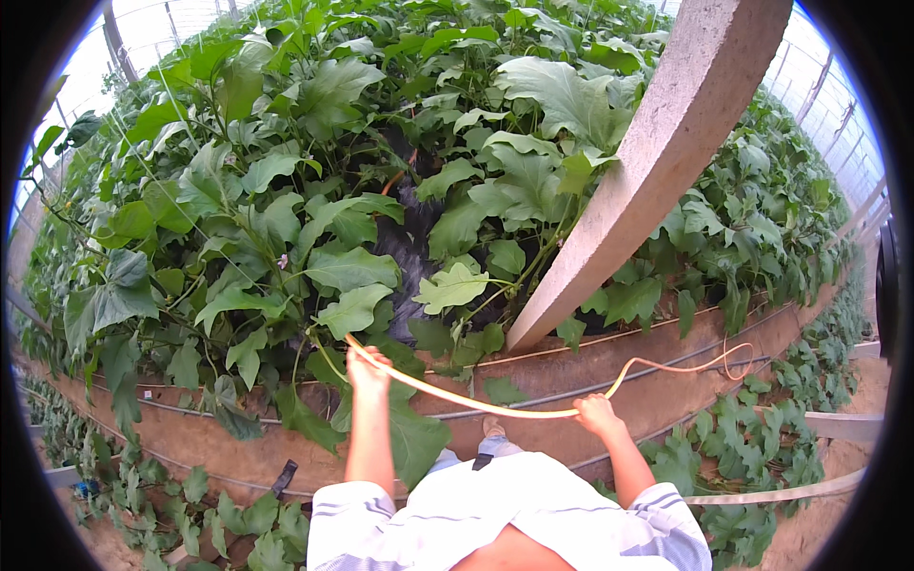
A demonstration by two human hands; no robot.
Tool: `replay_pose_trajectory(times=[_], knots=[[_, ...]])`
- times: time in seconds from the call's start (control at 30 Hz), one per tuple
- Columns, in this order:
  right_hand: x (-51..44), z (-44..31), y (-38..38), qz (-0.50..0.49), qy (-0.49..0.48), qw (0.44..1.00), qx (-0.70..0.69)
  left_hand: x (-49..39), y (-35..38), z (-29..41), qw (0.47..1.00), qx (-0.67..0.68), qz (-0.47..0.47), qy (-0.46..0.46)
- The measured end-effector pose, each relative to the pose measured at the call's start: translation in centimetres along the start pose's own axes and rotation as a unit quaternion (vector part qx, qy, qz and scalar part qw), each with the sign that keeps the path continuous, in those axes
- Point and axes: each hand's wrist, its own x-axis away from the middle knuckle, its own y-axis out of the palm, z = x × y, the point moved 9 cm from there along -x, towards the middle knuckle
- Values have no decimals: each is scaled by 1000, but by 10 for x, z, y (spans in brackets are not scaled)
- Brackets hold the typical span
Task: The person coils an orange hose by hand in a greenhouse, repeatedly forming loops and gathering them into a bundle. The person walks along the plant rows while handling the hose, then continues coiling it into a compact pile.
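Note:
A pale orange flexible hose (471, 403) runs between my two hands in a shallow sag. My left hand (368, 367) grips it by the edge of the leafy plants, where its far part passes under the leaves. Farther in, an orange stretch of hose (391, 183) shows between the rows. My right hand (596, 414) is closed around the hose lower and to the right. Beyond that hand the hose bends away to a loose loop (739, 360) over the path. Broad green leaves (355, 310) hang right above my left hand.
A slanted concrete post (635, 171) rises in front of me on the right. Dark plastic film (408, 264) covers soil between the plant rows. Grey pipes (468, 412) run along the dirt path (514, 371). More plants (742, 442) grow behind me, and thin strings (193, 221) stretch up at left.

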Motion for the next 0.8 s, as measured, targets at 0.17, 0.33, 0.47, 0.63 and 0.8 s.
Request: replay_pose_trajectory(times=[0.17, 0.33, 0.47, 0.63, 0.8], knots=[[-22, -85, -41, 61, 5, 993, -97, 107, 23, -191, 989, -44, -2, -139], [-34, -101, -76, 135, -50, 983, -110, 120, 18, -230, 937, 28, 37, -347], [-29, -1, -63, 112, 37, 990, -82, 59, 13, -130, 941, 94, 42, -323], [-4, 94, -18, -26, 211, 976, -55, 22, -3, -13, 976, 110, 32, -187], [-27, 22, -31, 25, 166, 977, -134, 45, -7, -82, 983, 76, 133, -98]])
